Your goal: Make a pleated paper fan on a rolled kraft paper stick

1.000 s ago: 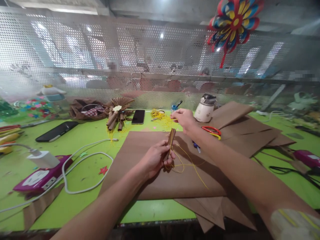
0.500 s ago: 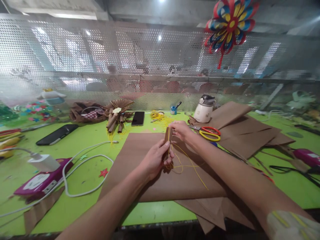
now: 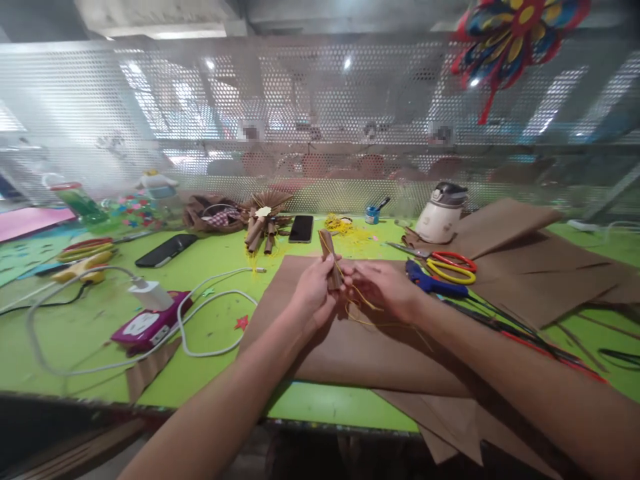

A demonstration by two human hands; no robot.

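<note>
Your left hand (image 3: 316, 288) grips a rolled brown paper tube (image 3: 331, 261) above the large brown paper sheet (image 3: 360, 353) on the green surface (image 3: 320, 403). Your right hand (image 3: 387, 288), fingers curled, is at the yellow string (image 3: 369, 305) beside the tube; its exact grip is unclear.

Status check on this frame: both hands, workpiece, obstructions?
Left hand gripping rolled brown paper. Right hand close beside, grip unclear. Yellow string trailing loose below. Scissors and blue glue gun near right forearm.
</note>
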